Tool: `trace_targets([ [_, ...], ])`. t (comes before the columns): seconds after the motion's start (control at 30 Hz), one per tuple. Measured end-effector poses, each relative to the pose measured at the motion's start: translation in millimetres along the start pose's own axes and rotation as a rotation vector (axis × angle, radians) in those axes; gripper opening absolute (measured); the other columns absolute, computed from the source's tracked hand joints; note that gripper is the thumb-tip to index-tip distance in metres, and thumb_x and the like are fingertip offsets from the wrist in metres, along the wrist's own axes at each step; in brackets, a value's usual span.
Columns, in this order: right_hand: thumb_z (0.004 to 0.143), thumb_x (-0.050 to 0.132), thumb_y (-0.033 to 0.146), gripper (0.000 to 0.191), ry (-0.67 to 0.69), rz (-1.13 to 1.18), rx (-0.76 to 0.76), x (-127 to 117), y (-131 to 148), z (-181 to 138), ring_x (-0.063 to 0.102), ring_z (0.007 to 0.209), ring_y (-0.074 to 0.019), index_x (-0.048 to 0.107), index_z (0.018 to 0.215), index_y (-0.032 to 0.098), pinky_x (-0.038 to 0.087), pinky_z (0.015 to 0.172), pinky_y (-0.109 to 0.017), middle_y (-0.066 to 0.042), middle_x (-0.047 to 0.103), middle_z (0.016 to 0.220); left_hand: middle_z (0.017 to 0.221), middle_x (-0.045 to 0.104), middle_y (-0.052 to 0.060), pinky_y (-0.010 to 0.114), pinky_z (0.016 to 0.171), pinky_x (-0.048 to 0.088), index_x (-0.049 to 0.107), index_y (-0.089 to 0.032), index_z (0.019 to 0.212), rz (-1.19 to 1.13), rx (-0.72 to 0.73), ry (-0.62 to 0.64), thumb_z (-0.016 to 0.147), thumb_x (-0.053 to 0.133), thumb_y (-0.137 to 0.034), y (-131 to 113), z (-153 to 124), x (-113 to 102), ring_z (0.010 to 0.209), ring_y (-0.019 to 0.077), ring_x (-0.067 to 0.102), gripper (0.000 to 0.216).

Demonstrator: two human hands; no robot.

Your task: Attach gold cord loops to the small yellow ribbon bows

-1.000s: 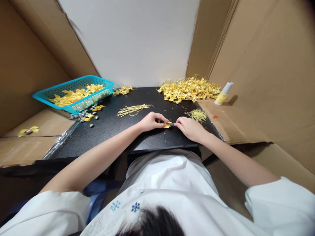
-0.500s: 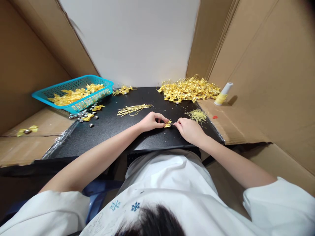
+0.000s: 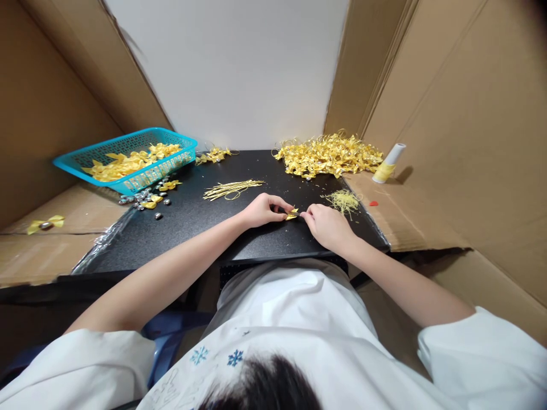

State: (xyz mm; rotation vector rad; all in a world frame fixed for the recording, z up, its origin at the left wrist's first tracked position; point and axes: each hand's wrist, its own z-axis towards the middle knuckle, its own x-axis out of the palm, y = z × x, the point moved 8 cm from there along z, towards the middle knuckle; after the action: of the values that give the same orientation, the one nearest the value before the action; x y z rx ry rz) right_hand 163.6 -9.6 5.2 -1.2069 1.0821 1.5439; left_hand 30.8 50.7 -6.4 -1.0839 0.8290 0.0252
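Note:
My left hand (image 3: 267, 209) is closed at the table's front, thumb and fingers pinching a small yellow ribbon bow (image 3: 292, 215). Fingers hide part of the bow. From the right, my right hand (image 3: 328, 225) grips a thin dark tool (image 3: 298, 214) whose length crosses over the bow; its exact kind is too small to make out. Just beyond both hands lies a bundle of gold twist ties (image 3: 233, 190). Thin yellow clippings (image 3: 343, 200) are heaped behind my right hand.
A blue basket (image 3: 123, 183) of yellow bows stands at the left, with silver beads (image 3: 143, 197) beside it. A large pile of yellow bows (image 3: 329, 156) lies at the back right, near a white cone (image 3: 390, 162) wound with yellow ribbon. Cardboard walls (image 3: 470, 114) flank the black table (image 3: 171, 239).
Both hands stay in nearly the same place around the bow. The dark tool has shifted slightly across it, reaching a little nearer my left fingers.

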Motion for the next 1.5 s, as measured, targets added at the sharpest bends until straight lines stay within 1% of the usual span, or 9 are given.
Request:
trace_targets([
  [0.2, 0.1, 0.038, 0.039, 0.035, -0.027, 0.011, 0.023, -2, -2, 2, 0.066, 0.089, -0.0212, 0.064, 0.093, 0.017, 0.041, 0.07, -0.026, -0.008, 0.07, 0.098, 0.092, 0.075, 0.006, 0.025, 0.064, 0.042, 0.077, -0.015, 0.092, 0.003, -0.003, 0.004, 0.068, 0.07, -0.027, 0, 0, 0, 0.072, 0.0136, 0.059, 0.028],
  [0.33, 0.098, 0.041, 0.038, 0.033, -0.055, 0.012, 0.047, -4, -4, 4, 0.066, 0.087, -0.0209, 0.066, 0.091, 0.018, 0.041, 0.069, -0.026, -0.008, 0.071, 0.095, 0.092, 0.075, 0.006, 0.025, 0.065, 0.043, 0.077, -0.016, 0.091, 0.005, -0.006, 0.006, 0.068, 0.07, -0.027, 0, 0, -1, 0.073, 0.0141, 0.061, 0.027],
  [0.57, 0.097, 0.044, 0.038, 0.031, -0.061, 0.025, 0.076, -6, -4, 5, 0.066, 0.086, -0.02, 0.067, 0.091, 0.018, 0.041, 0.07, -0.025, -0.008, 0.072, 0.093, 0.093, 0.076, 0.006, 0.026, 0.067, 0.044, 0.077, -0.016, 0.091, 0.01, -0.009, 0.01, 0.067, 0.07, -0.03, 0, 0, 0, 0.078, 0.0162, 0.063, 0.028],
  [0.7, 0.097, 0.043, 0.037, 0.031, -0.058, 0.023, 0.078, -8, -3, 3, 0.067, 0.087, -0.0204, 0.067, 0.09, 0.018, 0.041, 0.069, -0.026, -0.007, 0.071, 0.094, 0.093, 0.076, 0.006, 0.026, 0.066, 0.045, 0.077, -0.016, 0.091, 0.011, -0.017, 0.009, 0.067, 0.07, -0.03, 0, 0, 0, 0.077, 0.0157, 0.063, 0.029],
  [0.87, 0.098, 0.039, 0.038, 0.035, -0.029, 0.048, 0.063, -5, -4, 0, 0.066, 0.088, -0.0203, 0.066, 0.093, 0.018, 0.042, 0.071, -0.026, -0.008, 0.071, 0.098, 0.093, 0.076, 0.006, 0.026, 0.066, 0.045, 0.077, -0.016, 0.091, 0.007, -0.024, 0.003, 0.067, 0.07, -0.03, 0, 0, -1, 0.076, 0.0154, 0.062, 0.029],
  [1.0, 0.098, 0.04, 0.039, 0.035, -0.017, 0.075, 0.063, -4, -4, 3, 0.065, 0.088, -0.0193, 0.067, 0.092, 0.017, 0.042, 0.072, -0.025, -0.009, 0.071, 0.098, 0.093, 0.076, 0.006, 0.025, 0.066, 0.045, 0.077, -0.016, 0.091, 0.007, -0.031, 0.006, 0.066, 0.07, -0.029, 1, 0, 0, 0.076, 0.0156, 0.062, 0.029],
  [1.33, 0.097, 0.043, 0.038, 0.033, -0.049, 0.066, 0.054, -4, -3, 7, 0.065, 0.084, -0.0189, 0.068, 0.088, 0.018, 0.039, 0.069, -0.025, -0.007, 0.072, 0.092, 0.095, 0.076, 0.006, 0.026, 0.069, 0.046, 0.077, -0.016, 0.09, -0.004, -0.028, 0.009, 0.066, 0.071, -0.029, -1, 1, 0, 0.079, 0.0162, 0.064, 0.028],
  [1.43, 0.098, 0.04, 0.038, 0.034, -0.038, 0.103, 0.046, -8, -13, 0, 0.065, 0.084, -0.0186, 0.067, 0.089, 0.018, 0.039, 0.069, -0.025, -0.007, 0.072, 0.092, 0.096, 0.076, 0.007, 0.025, 0.067, 0.046, 0.077, -0.015, 0.089, -0.02, -0.037, 0.001, 0.065, 0.072, -0.029, 0, 0, 0, 0.076, 0.0151, 0.062, 0.028],
  [1.5, 0.098, 0.04, 0.037, 0.033, -0.063, 0.149, 0.058, -18, -34, -6, 0.064, 0.085, -0.0187, 0.067, 0.091, 0.018, 0.04, 0.07, -0.025, -0.007, 0.071, 0.093, 0.096, 0.076, 0.008, 0.026, 0.067, 0.047, 0.077, -0.014, 0.089, -0.061, -0.066, -0.003, 0.065, 0.073, -0.032, 4, 0, -1, 0.073, 0.0149, 0.062, 0.03],
])
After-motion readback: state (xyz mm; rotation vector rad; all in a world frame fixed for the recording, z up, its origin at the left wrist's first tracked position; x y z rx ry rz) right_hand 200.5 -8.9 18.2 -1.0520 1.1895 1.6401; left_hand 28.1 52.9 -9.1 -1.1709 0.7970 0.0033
